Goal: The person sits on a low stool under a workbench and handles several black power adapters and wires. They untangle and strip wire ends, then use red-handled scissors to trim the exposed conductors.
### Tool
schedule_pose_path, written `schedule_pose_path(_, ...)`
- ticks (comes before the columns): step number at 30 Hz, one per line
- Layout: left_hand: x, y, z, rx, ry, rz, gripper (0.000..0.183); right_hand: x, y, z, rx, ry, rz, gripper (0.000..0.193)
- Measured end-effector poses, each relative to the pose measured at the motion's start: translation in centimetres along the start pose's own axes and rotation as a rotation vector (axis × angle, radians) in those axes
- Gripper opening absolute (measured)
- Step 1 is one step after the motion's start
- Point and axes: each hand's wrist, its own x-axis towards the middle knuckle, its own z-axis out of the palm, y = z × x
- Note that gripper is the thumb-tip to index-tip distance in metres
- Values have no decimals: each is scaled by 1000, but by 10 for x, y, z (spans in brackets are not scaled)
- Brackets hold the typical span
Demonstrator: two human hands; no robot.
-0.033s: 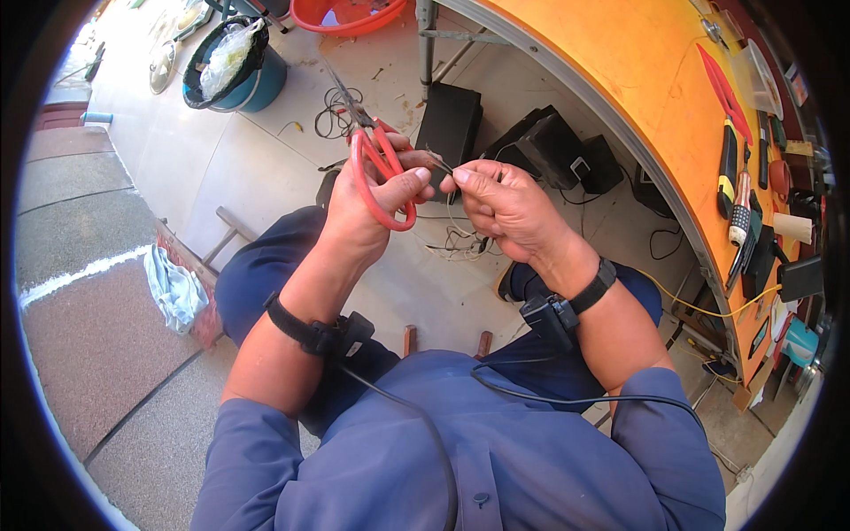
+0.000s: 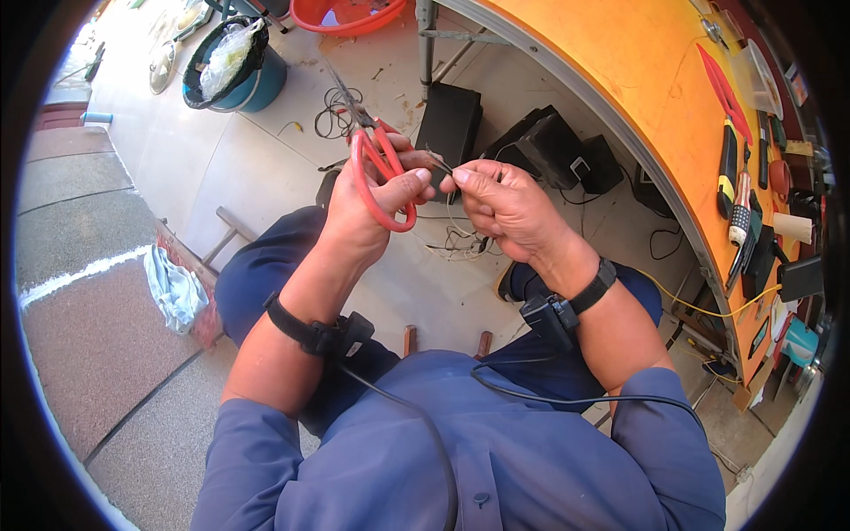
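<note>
clear plastic bag (image 2: 226, 55) in dark bin (image 2: 232, 84), top left; no labels, signs, screens discernible.

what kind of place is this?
Likely an informal repair or electrical workshop, partly outdoors. An orange workbench carries hand tools, black boxes sit on the tiled floor, and the left hand holds red scissors to a thin wire.
</note>
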Motion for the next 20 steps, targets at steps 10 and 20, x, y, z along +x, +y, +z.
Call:
schedule_pose_path(10,-5,5,4,54,7,20,48,0,2,1,-161,-9,-20,22)
schedule_pose_path(20,-3,1,3,200,-62,62,42,-2,-4,0,-116,91,-21,20)
